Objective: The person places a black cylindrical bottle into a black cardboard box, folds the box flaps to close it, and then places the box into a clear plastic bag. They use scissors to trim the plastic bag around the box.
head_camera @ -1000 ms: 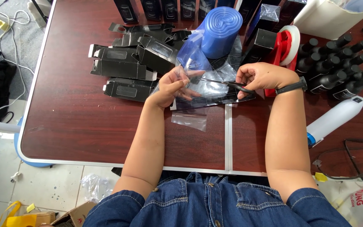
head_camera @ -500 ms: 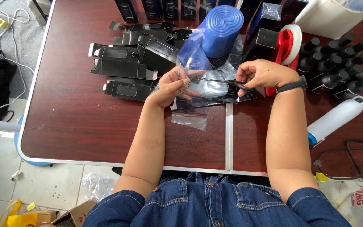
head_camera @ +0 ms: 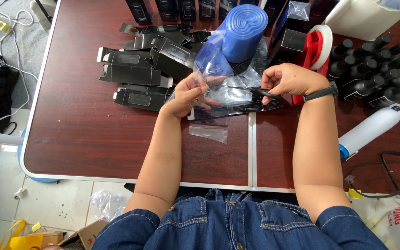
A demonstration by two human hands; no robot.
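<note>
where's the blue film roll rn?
In the head view, the blue film roll stands at the far middle of the table, just beyond both hands, with flat black boxes to its left and the red tape dispenser to its right.

One blue roll of film (head_camera: 245,31), one pair of scissors (head_camera: 248,90), one red tape dispenser (head_camera: 315,51), one white heat gun (head_camera: 371,131), and about six flattened black cartons (head_camera: 137,74) near the tabletop's far edge.

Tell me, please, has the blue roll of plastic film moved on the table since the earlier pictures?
No. The blue roll of plastic film stands where it did, just left of the red tape dispenser.
</note>
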